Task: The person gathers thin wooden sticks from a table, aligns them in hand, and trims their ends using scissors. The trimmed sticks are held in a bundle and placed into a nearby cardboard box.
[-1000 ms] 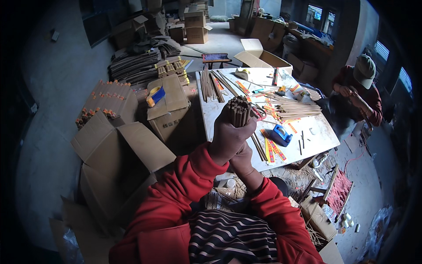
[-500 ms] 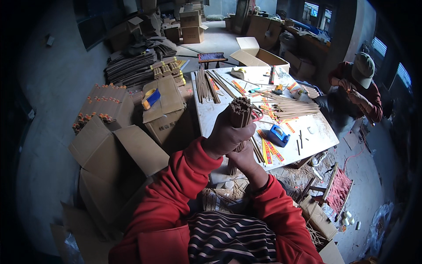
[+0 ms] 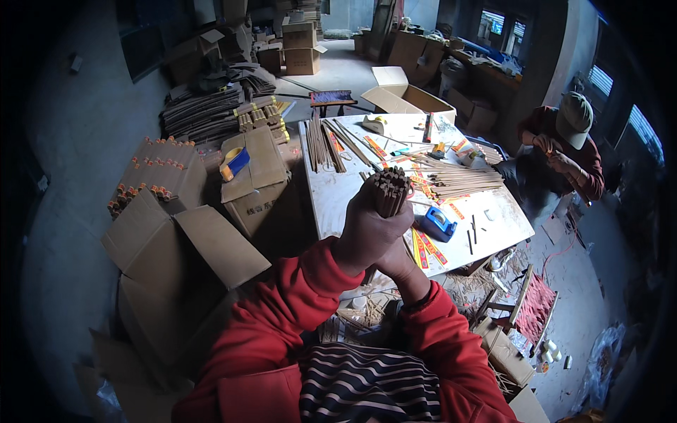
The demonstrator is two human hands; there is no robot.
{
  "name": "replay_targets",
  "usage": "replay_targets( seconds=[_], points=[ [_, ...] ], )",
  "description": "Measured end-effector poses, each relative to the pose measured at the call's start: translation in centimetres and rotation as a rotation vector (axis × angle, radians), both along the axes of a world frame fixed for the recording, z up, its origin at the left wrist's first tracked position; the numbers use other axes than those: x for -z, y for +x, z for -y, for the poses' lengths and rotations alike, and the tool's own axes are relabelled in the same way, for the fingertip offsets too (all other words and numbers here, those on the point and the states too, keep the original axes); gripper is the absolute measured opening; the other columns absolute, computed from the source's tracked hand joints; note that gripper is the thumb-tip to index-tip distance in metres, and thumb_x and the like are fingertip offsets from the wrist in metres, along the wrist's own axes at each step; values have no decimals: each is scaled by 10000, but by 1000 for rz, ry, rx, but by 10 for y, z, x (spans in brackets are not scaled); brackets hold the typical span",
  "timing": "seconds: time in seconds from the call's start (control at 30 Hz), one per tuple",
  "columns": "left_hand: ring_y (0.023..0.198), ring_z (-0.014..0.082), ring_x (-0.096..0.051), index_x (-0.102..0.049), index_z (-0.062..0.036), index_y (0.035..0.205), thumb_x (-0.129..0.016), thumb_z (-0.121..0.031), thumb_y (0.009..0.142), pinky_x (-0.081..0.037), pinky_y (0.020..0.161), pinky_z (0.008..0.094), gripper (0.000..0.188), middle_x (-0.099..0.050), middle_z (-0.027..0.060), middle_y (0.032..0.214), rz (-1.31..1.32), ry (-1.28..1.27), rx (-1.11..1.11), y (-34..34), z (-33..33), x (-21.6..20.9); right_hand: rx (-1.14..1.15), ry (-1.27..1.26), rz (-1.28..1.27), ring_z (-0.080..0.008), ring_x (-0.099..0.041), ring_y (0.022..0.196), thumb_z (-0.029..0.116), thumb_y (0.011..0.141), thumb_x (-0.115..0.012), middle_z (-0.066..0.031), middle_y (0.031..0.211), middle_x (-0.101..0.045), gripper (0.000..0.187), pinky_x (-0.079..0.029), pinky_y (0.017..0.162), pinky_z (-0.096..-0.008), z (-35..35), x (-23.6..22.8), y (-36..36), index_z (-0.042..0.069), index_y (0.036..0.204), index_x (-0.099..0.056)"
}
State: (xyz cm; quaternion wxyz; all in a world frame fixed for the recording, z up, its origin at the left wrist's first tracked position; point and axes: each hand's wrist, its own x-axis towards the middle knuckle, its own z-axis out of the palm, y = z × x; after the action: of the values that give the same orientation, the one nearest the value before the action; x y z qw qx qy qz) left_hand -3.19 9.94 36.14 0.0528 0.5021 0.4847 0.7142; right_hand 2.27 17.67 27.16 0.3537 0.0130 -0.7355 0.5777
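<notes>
My left hand [image 3: 368, 225] is wrapped around an upright bundle of thin brown sticks [image 3: 391, 190], whose ends stick out above my fist. My right hand [image 3: 396, 262] sits just below and behind the left one, cupping the lower end of the same bundle. Both hands hover over the near edge of a white worktable [image 3: 338, 201]. Both arms wear red sleeves.
On the table lie a blue tape dispenser [image 3: 438, 224], loose sticks [image 3: 458, 180], another brown stick bundle [image 3: 319, 144] and orange-yellow paper strips [image 3: 425, 248]. Open cardboard boxes [image 3: 180, 247] stand at my left. A person in a cap [image 3: 568, 144] sits at the table's far right.
The bundle and both hands have stayed almost in place; the view has shifted slightly, with the hands a little lower in the picture.
</notes>
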Motion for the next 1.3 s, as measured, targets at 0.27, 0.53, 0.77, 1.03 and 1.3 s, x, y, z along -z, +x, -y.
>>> replay_targets(
  seconds=[0.27,0.53,0.77,1.03,1.3],
  points=[
    [679,143,-575,-532,-25,872,-592,-30,716,-463,635,264,167,-574,83,726,-52,62,-121,7,-7,9,6,-90,29,-96,-562,804,129,720,-682,-49,875,-610,283,-461,702,-243,-1,15,-6,2,945,-566],
    [628,153,-544,-498,-14,901,-625,-40,703,-457,626,270,237,-540,66,686,-263,21,-38,32,4,-6,58,-212,82,-112,-546,850,143,727,-681,-54,925,-590,315,-451,735,-259,-6,26,4,11,981,-549],
    [657,203,-576,-559,-22,794,-665,-35,647,-470,622,286,181,-556,80,751,-709,82,-93,41,-3,-10,32,-336,66,-127,-533,890,155,734,-681,-58,968,-572,344,-443,763,-272,-4,41,11,20,1014,-534],
    [667,182,-596,-492,-14,922,-676,12,619,-481,616,268,356,-568,86,774,-644,-154,108,55,-25,4,-70,-525,-17,-143,-517,936,169,741,-680,-62,1018,-551,377,-434,796,-288,0,59,12,29,1050,-516],
    [710,187,-618,-499,17,955,-618,3,671,-484,645,282,308,-604,117,766,-632,-556,40,65,-78,34,-167,-704,-150,-160,-502,982,183,749,-679,-67,1067,-531,410,-424,829,-304,-5,81,4,38,1087,-499]
  ],
)
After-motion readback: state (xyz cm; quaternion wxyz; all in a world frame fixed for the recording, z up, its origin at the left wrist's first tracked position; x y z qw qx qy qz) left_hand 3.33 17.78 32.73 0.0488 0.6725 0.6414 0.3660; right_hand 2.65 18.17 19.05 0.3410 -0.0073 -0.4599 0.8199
